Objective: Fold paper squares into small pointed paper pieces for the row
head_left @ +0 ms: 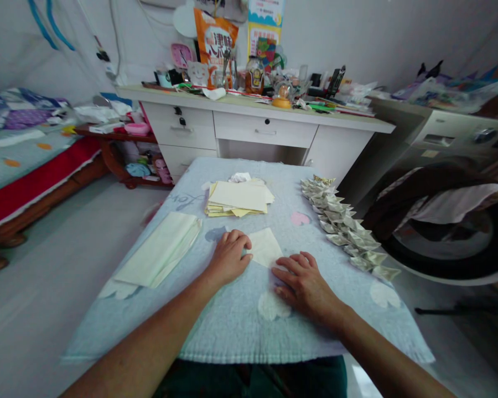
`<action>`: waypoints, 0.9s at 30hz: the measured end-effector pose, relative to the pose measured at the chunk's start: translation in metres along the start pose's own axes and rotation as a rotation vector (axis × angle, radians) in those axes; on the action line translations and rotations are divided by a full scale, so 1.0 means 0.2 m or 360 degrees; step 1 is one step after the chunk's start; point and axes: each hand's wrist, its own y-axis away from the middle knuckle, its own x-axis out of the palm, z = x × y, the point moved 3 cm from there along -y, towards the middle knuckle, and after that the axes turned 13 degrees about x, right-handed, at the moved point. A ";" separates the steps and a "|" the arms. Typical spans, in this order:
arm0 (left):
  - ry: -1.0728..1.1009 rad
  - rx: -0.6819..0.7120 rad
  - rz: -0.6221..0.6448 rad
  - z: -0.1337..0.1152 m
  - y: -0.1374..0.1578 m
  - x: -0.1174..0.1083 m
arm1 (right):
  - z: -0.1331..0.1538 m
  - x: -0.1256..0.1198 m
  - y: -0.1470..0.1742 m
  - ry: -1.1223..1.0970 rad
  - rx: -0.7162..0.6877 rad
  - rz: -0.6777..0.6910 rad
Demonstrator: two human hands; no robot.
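Note:
A small cream sheet of paper (266, 247) lies on the cloth-covered table between my hands. My left hand (231, 255) has its fingers curled over the sheet's left part, hiding that end; whether a fold sits under them I cannot see. At the sheet's lower right corner rests my right hand (301, 282), its fingers spread and fingertips touching or close to the paper. Beyond the hands is a stack of cream and yellow paper (238, 197). Rows of folded paper pieces (343, 221) with pointed ends stand along the table's right side.
A larger folded pale sheet (160, 249) lies at the table's left. Crumpled white paper (239, 177) sits behind the stack. Past the blue tablecloth (216, 331) stands a cluttered white desk (265, 130). A washing machine (448, 132) with laundry in its door is at right, a bed (25, 160) at left.

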 end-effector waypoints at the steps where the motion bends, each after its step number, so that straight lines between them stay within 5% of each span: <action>1: -0.0003 0.0004 -0.0003 0.00 0.00 0.00 | -0.01 0.00 0.02 0.0004 0.0014 -0.0001; 8: 0.0013 0.0025 -0.0038 0.00 0.01 0.00 | -0.08 -0.08 0.06 -0.0015 0.0022 0.0000; 13: 0.0058 0.0054 -0.0118 -0.01 0.01 -0.01 | -0.11 -0.14 -0.10 -0.0192 0.0128 -0.0152; 19: 0.0120 0.0108 -0.0211 -0.01 0.01 -0.02 | -0.13 -0.01 -0.36 -0.0140 0.0522 -0.0082; 27: 0.0086 0.0087 -0.0242 -0.01 0.02 -0.01 | -0.07 0.08 -0.42 -0.0310 0.0545 -0.0131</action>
